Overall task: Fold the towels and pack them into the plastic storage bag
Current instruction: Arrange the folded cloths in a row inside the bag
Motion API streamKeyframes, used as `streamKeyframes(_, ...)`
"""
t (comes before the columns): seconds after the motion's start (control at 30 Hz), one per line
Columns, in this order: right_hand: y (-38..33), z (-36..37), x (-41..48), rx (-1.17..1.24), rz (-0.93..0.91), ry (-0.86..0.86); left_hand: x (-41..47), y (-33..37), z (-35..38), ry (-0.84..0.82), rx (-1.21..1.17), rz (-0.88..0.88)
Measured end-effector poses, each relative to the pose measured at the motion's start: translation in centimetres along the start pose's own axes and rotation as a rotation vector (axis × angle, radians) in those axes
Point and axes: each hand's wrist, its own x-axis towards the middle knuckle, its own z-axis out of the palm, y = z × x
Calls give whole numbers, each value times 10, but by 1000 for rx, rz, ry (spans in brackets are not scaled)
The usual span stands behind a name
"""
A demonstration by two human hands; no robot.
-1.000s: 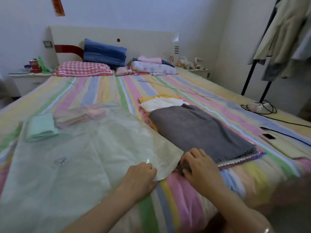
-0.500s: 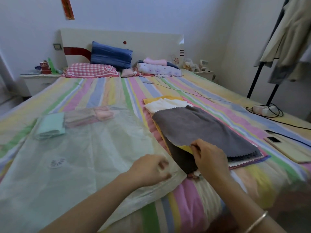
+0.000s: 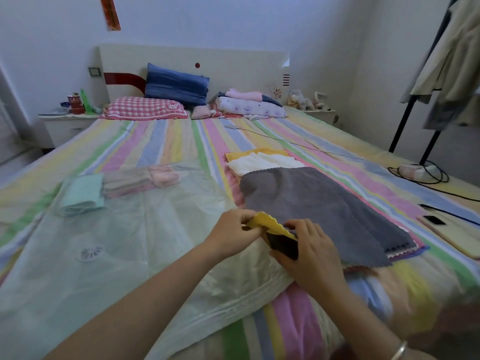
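A stack of flat towels lies on the striped bed, with a grey towel (image 3: 311, 203) on top and white (image 3: 262, 163) and yellow edges showing at its far end. My left hand (image 3: 233, 229) pinches the near corner of a yellow towel (image 3: 270, 224) pulled out from under the grey one. My right hand (image 3: 309, 253) grips the same yellow corner together with a dark towel layer beneath it. The clear plastic storage bag (image 3: 117, 255) lies flat to the left, holding a folded green towel (image 3: 80, 194) and folded pink towels (image 3: 145, 178) at its far end.
A phone (image 3: 432, 220) and a black cable (image 3: 446, 193) lie on the bed's right side. Pillows (image 3: 145, 107) and folded bedding (image 3: 249, 106) sit at the headboard. A clothes rack (image 3: 415, 105) with hanging garments stands at the right.
My left hand left the bag's corner and took hold of the yellow towel corner. My right hand lifted that corner out from under the grey towel.
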Motion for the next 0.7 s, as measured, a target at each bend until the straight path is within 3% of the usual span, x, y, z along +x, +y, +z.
streamKeyframes(0.1,20,8,-7,-105,60,-19,-5,2,-16,41,-132,-53)
streamKeyframes(0.27,50,1,-11,-61,188,-58,-12,-1,-57,192,-212,-48)
streamKeyframes(0.37,45,-5,-6,119,338,-77,-12,-13,-88,366,-217,-107)
streamKeyframes(0.5,17,-17,12,503,307,-46,-13,-24,-127,550,-423,-212)
streamKeyframes(0.6,-17,-38,26,725,249,-65,-29,-32,-147,594,-315,-247)
streamKeyframes(0.7,-45,-60,31,805,179,-242,-61,-37,-161,528,-344,-281)
